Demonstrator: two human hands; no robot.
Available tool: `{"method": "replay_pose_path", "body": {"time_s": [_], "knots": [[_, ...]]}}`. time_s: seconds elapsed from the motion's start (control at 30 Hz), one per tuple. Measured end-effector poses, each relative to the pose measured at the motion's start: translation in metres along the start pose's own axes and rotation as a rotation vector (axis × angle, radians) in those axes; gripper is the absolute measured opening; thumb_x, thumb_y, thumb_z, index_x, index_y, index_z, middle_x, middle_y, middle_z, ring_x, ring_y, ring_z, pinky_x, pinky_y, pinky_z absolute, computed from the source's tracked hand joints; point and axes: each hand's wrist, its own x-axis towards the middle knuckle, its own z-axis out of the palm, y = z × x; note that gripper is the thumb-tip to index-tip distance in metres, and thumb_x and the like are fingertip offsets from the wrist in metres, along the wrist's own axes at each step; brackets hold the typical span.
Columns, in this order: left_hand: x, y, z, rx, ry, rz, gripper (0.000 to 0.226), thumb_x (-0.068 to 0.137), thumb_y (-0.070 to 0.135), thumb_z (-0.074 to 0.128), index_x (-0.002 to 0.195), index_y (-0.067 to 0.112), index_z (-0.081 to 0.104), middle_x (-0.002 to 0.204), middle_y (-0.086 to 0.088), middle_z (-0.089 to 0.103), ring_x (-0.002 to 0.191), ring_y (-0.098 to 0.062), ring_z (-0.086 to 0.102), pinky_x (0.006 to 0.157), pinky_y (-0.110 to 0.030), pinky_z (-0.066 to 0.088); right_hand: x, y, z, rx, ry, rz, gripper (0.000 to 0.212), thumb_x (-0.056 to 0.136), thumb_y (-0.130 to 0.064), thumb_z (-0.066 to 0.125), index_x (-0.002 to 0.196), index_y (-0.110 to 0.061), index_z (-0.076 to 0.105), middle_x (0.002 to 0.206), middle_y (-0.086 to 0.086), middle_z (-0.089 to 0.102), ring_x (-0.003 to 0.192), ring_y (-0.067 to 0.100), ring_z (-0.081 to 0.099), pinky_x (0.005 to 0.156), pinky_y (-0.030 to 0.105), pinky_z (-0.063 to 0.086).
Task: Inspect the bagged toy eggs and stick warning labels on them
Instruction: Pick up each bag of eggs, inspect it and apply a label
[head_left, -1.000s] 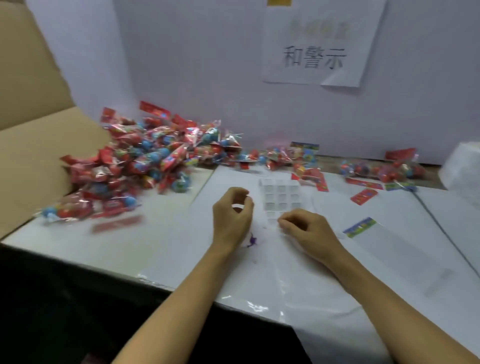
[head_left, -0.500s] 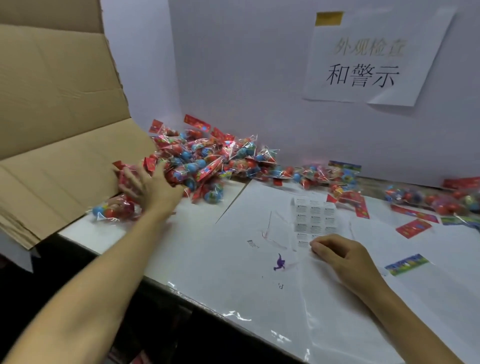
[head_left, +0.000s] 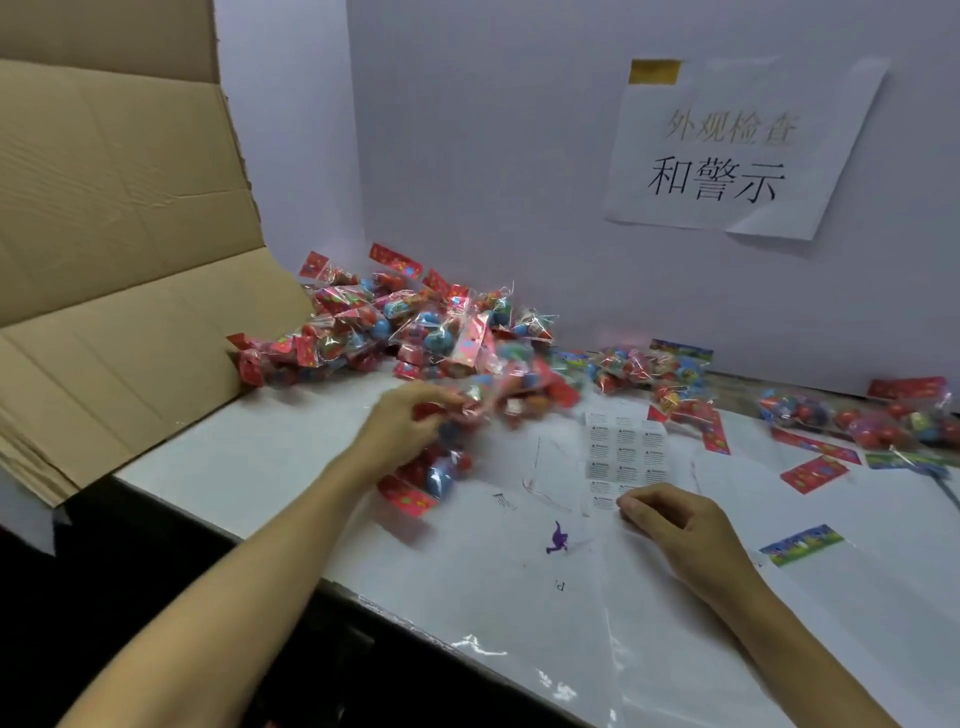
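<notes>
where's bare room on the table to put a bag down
Bare table lies between the cardboard box and the left hand. More lies along the near edge, between both forearms. It is crowded by the wall: the bag pile, and loose bags on the right. The label sheet fills the middle.

White table (head_left: 270, 467), seemingly plastic-covered; egg bags (head_left: 415, 322)

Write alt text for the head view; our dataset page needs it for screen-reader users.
A person's left hand grips a blurred bag of toy eggs by the pile, while the right hand rests at a sheet of warning labels on a white table.
</notes>
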Motion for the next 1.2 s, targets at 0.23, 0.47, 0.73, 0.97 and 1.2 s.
{"method": "replay_pose_path", "body": {"time_s": [0.23,0.47,0.73,0.97,1.2], "knots": [[0.013,0.052,0.065,-0.232,0.038,0.099,0.038,0.083,0.018,0.086,0.119,0.012,0.077,0.141,-0.001,0.062,0.132,-0.015,0.054,0.117,-0.041,0.042,-0.001,-0.003,-0.002,0.081,0.079,0.021,0.011,0.091,-0.01,0.073,0.084,-0.015,0.079,0.086,0.0,0.078,0.09,0.022,0.073,0.093,0.046,0.056],[0.01,0.063,0.089,-0.022,0.187,0.121,0.042,0.088,0.029,0.081,0.126,0.013,0.073,0.141,0.004,0.063,0.152,-0.024,0.031,0.127,-0.051,0.01,-0.001,-0.003,-0.001,0.211,0.194,0.023,0.01,0.094,-0.014,0.069,0.089,-0.017,0.077,0.09,-0.002,0.077,0.09,0.019,0.073,0.085,0.04,0.061],[-0.006,0.108,0.095,-0.141,0.145,0.444,0.045,0.085,-0.003,0.078,0.128,0.001,0.068,0.131,-0.012,0.069,0.124,-0.027,0.063,0.109,-0.036,0.05,-0.004,-0.012,-0.008,0.159,0.323,-0.078,0.048,0.083,-0.048,0.068,0.127,-0.035,0.055,0.118,-0.023,0.061,0.107,-0.006,0.06,0.087,0.015,0.048],[-0.026,0.116,0.121,-0.534,-0.104,0.305,0.066,0.089,0.019,0.08,0.145,0.035,0.051,0.14,0.008,0.054,0.124,-0.012,0.06,0.079,-0.018,0.058,-0.005,-0.016,-0.018,0.438,0.295,0.077,0.038,0.071,-0.048,0.076,0.098,-0.021,0.074,0.086,-0.006,0.078,0.079,0.009,0.074,0.058,0.016,0.052],[-0.038,0.102,0.13,-0.689,-0.132,0.06,0.091,0.079,0.057,0.077,0.152,0.054,0.024,0.107,0.008,0.065,0.067,-0.015,0.059,0.063,-0.031,0.056,-0.006,-0.024,-0.024,0.612,0.157,0.137,0.035,0.075,-0.041,0.07,0.097,-0.016,0.081,0.102,0.011,0.077,0.092,0.021,0.072,0.077,0.037,0.053]]}}
